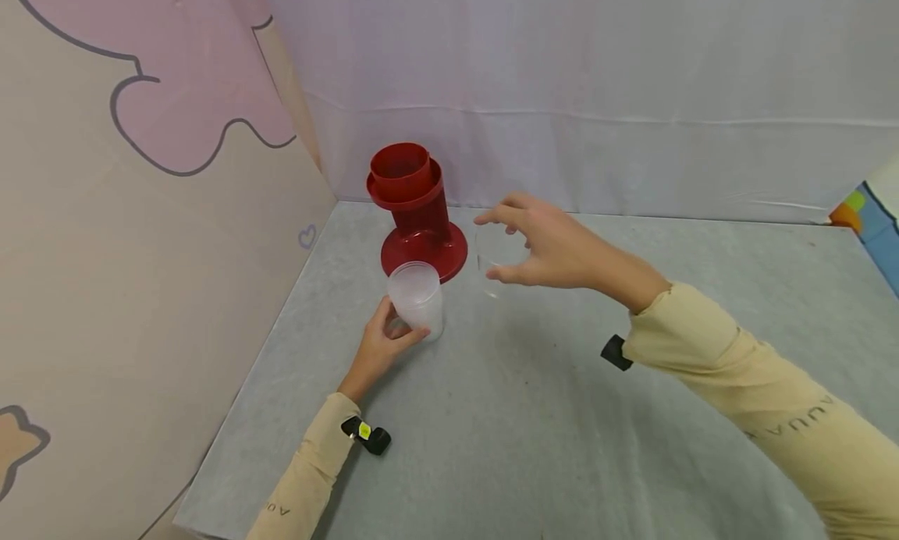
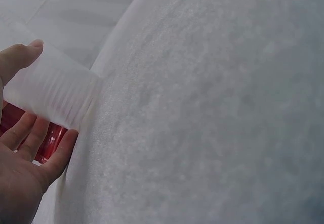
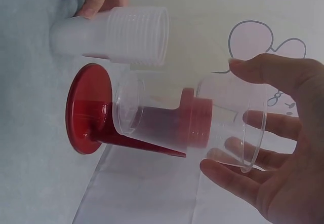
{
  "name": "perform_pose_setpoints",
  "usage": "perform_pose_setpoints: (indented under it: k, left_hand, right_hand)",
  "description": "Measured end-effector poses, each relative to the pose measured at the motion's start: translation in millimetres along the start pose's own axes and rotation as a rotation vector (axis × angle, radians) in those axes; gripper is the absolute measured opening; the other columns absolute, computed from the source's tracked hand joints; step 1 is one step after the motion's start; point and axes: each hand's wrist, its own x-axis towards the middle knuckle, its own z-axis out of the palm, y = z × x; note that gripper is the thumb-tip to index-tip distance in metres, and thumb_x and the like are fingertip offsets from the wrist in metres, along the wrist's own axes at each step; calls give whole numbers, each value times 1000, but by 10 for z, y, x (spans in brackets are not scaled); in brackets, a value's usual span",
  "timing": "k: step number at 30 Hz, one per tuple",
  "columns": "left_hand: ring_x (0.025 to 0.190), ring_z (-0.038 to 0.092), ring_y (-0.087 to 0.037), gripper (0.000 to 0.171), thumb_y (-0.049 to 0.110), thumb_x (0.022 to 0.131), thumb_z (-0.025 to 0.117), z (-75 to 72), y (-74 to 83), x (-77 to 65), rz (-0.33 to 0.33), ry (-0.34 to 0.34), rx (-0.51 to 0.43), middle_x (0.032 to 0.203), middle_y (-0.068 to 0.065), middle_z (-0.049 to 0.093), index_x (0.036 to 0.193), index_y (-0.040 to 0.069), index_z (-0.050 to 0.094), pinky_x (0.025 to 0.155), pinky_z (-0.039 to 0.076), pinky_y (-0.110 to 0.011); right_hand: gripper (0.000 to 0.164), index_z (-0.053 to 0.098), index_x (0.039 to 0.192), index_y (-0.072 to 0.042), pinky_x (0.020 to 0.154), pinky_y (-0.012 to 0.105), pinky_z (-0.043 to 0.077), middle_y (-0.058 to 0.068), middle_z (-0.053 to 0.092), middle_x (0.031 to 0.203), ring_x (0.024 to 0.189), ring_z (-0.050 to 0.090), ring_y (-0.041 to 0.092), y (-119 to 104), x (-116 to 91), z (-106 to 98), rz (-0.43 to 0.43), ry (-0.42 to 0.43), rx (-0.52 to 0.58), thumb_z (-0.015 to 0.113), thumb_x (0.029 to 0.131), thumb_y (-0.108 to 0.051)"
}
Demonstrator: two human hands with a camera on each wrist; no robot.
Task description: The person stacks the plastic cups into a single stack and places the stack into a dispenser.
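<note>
My left hand [image 1: 376, 351] grips a stack of clear plastic cups [image 1: 421, 302] near its lower part, the stack standing upright on the table. In the left wrist view the thumb lies along one side of the stacked cups [image 2: 55, 84], with the fingers on the other. My right hand [image 1: 558, 247] holds a single see-through plastic cup [image 3: 230, 95] in the air, thumb and fingers spread around its rim end. Just behind the stack stands a red plastic holder [image 1: 424, 247] with a round base and an open tube top.
A grey cloth covers the table [image 1: 534, 415]. Behind it hangs a white sheet [image 1: 576, 72], and a wall panel with pink drawings [image 1: 190, 236] rises at the left. Something colourful [image 1: 867, 220] shows at the far right edge.
</note>
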Motion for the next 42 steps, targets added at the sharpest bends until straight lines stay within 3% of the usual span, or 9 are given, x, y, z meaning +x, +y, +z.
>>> perform_pose_setpoints:
  k: [11,18,26,34,42]
  left_hand:
    - [121,46,-25,72,8,81,74,-16,4,9,-43,9,-1,133,-8,47,141,13,35,95,44,-50]
    - [120,47,-26,75,4,80,75,-39,-10,1,-25,8,-10,133,-10,47,142,9,33,94,45,-51]
    - [121,46,-27,74,7,81,75,-44,8,-8,-34,0,-6,135,-11,45,142,9,33,96,43,-52]
    - [117,48,-25,67,4,79,76,13,-24,17,-7,-13,-46,128,-9,49,135,8,40,93,46,-50]
    - [112,52,-20,63,1,78,76,38,-30,19,23,-28,-80,123,-8,53,131,10,43,89,50,-43]
  right_hand:
    - [54,59,124,-11,74,32,50,4,57,116,96,54,18,-182,295,40,-88,8,22,75,77,-33]
    - [52,59,123,-9,77,29,47,5,57,114,96,53,18,-319,493,86,-170,17,60,74,78,-29]
    - [51,59,123,-9,86,27,47,3,57,118,103,52,16,-449,663,190,-188,-1,112,75,78,-26]
    - [53,57,125,-9,88,26,46,1,57,120,105,52,13,-415,694,394,-187,-41,66,74,79,-30]
    - [51,58,124,-8,92,30,45,5,58,119,108,52,17,-351,625,648,-180,-70,123,76,79,-25]
